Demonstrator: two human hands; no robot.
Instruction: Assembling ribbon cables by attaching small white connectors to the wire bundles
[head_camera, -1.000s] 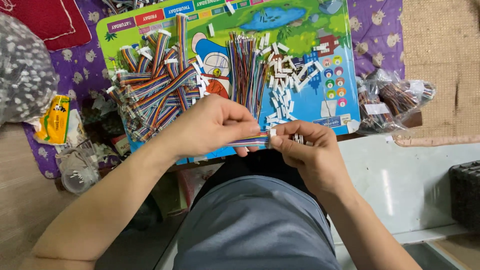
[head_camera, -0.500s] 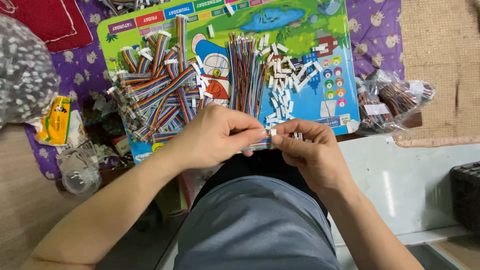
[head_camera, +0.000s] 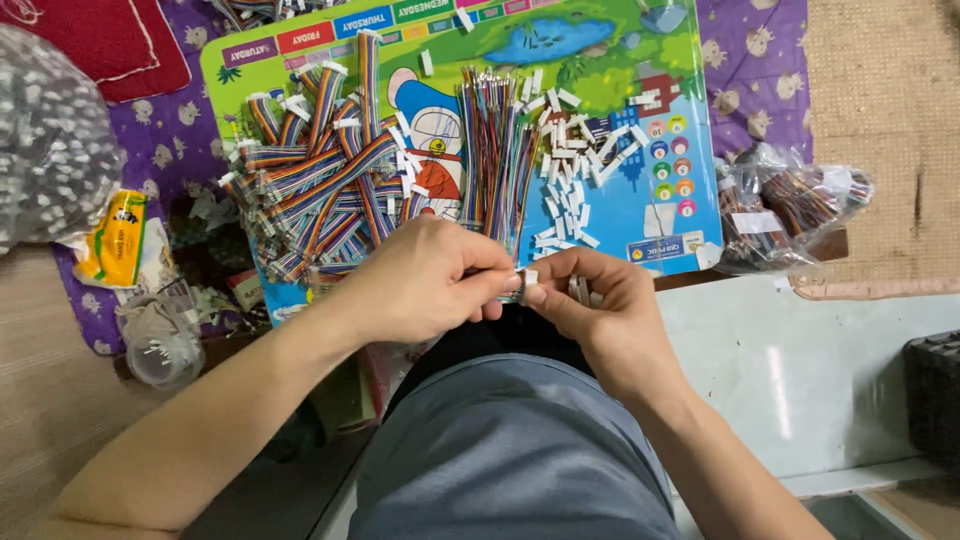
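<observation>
Under your work lies a purple patterned cloth (head_camera: 760, 70), and on it a bright cartoon board (head_camera: 600, 60) that carries everything else. To your left sits a clear bag of small white parts (head_camera: 50, 150). On the board's left half lies a heap of rainbow ribbon cables (head_camera: 310, 180); beside it, a straight bundle of loose coloured wires (head_camera: 495, 150), then scattered white connector housings (head_camera: 565, 180). Your left hand (head_camera: 420, 285) and right hand (head_camera: 590, 310) meet just below the board's near edge, above your lap. Both sets of fingers are pinched on one small white connector (head_camera: 527, 279) with a short wire bundle, your right palm cupping more housings.
</observation>
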